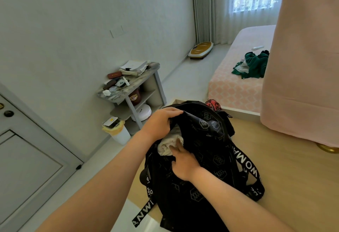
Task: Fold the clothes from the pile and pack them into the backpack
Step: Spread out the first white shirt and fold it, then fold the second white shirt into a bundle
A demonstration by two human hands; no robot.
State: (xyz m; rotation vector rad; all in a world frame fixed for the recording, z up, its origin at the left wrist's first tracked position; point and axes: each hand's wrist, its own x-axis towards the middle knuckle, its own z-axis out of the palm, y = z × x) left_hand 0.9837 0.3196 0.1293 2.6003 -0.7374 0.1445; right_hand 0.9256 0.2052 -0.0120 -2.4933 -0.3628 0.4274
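A black backpack (203, 160) with white lettered straps lies on a light wooden surface (286, 167) in front of me. My left hand (161, 121) grips the upper edge of its opening and holds it apart. My right hand (183, 162) reaches into the opening, its fingers pressing a cream garment (167, 146) that sits partly inside. Far off on the pink bed (236, 85), a pile of green and white clothes (252, 65) lies in a heap.
A grey side table (128, 86) cluttered with papers stands by the wall, a white bin (117, 130) with a yellow liner beside it. A pink cloth (302, 66) hangs at the right. A red item (212, 104) shows behind the backpack. A door (27, 149) is at left.
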